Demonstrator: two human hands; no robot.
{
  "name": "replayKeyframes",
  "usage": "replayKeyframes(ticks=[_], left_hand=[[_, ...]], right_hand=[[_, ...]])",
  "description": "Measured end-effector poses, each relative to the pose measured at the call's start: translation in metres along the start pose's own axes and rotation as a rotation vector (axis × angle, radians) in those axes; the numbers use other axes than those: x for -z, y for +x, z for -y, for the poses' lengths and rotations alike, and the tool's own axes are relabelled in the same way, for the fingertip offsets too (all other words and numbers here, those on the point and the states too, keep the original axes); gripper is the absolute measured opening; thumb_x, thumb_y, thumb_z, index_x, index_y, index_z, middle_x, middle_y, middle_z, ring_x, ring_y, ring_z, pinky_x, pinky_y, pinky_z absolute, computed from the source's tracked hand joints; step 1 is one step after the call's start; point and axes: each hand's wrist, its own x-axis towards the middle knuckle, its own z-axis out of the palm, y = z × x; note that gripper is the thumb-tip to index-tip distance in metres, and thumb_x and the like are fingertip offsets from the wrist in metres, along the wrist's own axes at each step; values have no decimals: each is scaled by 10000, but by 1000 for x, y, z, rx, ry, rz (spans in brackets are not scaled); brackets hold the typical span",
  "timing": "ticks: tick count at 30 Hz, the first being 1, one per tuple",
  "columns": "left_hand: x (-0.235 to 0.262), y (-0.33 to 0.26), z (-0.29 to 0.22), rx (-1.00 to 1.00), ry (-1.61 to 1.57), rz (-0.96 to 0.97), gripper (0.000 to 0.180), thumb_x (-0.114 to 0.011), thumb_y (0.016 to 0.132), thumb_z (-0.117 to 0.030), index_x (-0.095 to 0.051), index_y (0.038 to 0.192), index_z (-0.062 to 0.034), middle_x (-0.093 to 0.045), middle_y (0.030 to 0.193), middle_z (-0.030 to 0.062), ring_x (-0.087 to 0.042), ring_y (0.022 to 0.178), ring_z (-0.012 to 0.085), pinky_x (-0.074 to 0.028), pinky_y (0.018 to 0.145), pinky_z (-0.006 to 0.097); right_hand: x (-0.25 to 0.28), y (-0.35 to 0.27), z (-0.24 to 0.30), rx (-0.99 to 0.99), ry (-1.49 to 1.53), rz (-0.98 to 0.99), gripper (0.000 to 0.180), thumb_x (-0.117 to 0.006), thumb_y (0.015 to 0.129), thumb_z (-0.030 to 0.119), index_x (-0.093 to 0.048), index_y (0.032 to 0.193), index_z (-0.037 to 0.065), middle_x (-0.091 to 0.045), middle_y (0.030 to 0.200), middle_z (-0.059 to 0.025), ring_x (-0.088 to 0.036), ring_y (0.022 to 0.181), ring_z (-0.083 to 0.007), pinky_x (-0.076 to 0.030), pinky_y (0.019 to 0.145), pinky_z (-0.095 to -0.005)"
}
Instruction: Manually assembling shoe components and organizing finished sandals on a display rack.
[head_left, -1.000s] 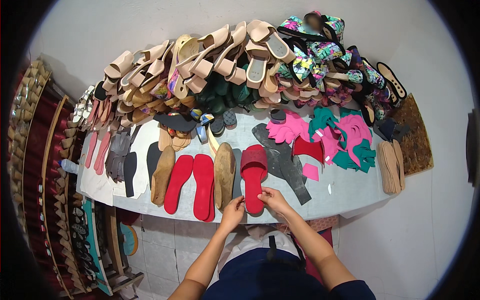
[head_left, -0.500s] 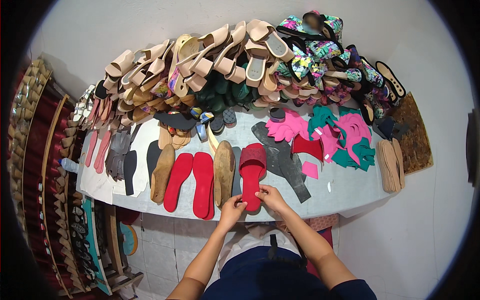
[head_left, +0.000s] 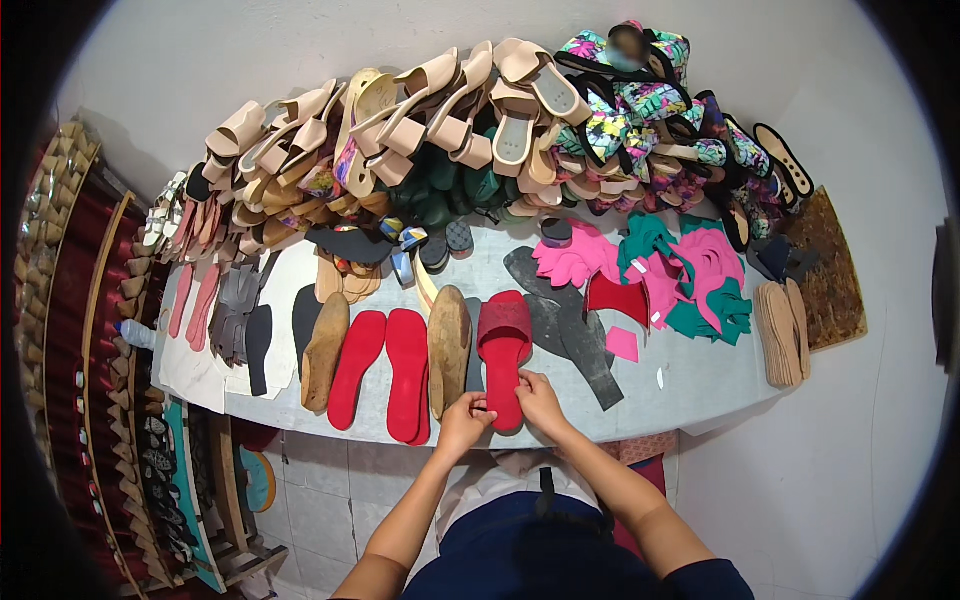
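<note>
one red slipper point(head_left: 506, 352) near the worktop's point(head_left: 700, 385) front edge; left hand point(head_left: 464, 424) and right hand point(head_left: 543, 404) pinch opposite heel sides, fingers nearly closed on it. white tag point(head_left: 637, 266) on pink pieces point(head_left: 655, 287), too small to read. clear bottle point(head_left: 138, 334) far left, contents unclear.

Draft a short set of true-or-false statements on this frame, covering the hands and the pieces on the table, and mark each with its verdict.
1. The left hand and right hand are both at the heel end of the red slipper. True.
2. The slipper's strap end points toward the person. False: the strap is at the far end.
3. Red sole-shaped pieces lie between two wooden lasts. True.
4. The pink pieces lie on the table's left side. False: the pink pieces are right of centre.
5. The right hand holds a wooden last. False: it is at the slipper's edge.
</note>
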Motion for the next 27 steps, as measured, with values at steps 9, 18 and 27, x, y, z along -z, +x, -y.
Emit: replayKeyframes(ticks=[9, 18, 27], left_hand=[[2, 3, -6, 14, 91, 35, 365, -629, 720, -68, -508, 1039, 63, -595, 927, 142, -599, 807, 171, -471, 710, 267], [9, 13, -3, -1, 99, 111, 322, -659, 702, -41, -490, 971, 14, -570, 882, 81, -566, 744, 116, -462, 662, 236], [12, 11, 8, -19, 93, 202, 387, -626, 764, -179, -475, 1034, 54, -569, 949, 150, -586, 806, 184, -454, 701, 264]], right_hand=[[-37, 1, 16, 100, -506, -386, 401, -403, 839, 176, -386, 1154, -71, -498, 971, -205, -476, 919, -340, -367, 791, -415], [-37, 4, 25, 158, -642, -423, 393, -436, 812, 148, -416, 1146, -58, -523, 923, -162, -490, 891, -296, -372, 764, -384], [-31, -2, 15, 13, -322, -416, 388, -435, 773, 139, -445, 1108, -56, -563, 890, -212, -549, 805, -335, -430, 726, -399]])
